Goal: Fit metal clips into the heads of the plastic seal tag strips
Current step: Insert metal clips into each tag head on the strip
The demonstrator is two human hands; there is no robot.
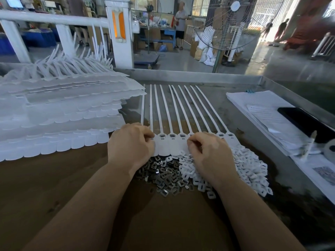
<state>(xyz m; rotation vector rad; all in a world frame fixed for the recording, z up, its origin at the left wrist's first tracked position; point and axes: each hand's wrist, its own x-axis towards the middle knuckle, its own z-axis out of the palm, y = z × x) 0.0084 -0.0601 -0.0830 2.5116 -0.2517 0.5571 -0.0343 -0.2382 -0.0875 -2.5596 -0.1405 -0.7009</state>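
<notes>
White strip sheet [174,113], ten tails, two hands

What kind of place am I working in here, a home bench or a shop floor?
Most likely a small factory or assembly workshop. A big stack of seal tag strips sits at left, loose metal clips lie heaped on the metal-edged bench, and an industrial fan stands on the concrete floor behind.

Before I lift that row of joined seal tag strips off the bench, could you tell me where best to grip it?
Probably by the flat tag ends of the row of seal tag strips, from the near side where both hands already rest. The heads are joined, wide and flat; the long tails splay loosely away.
</notes>
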